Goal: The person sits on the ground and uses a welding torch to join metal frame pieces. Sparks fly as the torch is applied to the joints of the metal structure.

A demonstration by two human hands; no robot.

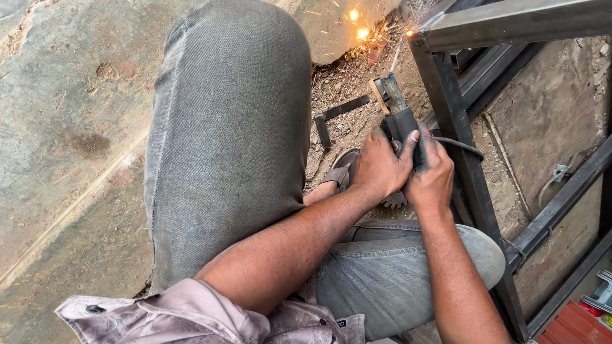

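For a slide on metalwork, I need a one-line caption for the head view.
Both hands, left and right, grip an electrode holder whose rod throws sparks at a black steel frame corner.

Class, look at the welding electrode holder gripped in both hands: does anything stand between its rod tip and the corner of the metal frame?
Nothing visible does. Both hands, left hand and right hand, grip the electrode holder; its rod runs unobstructed to the sparking corner of the metal frame.
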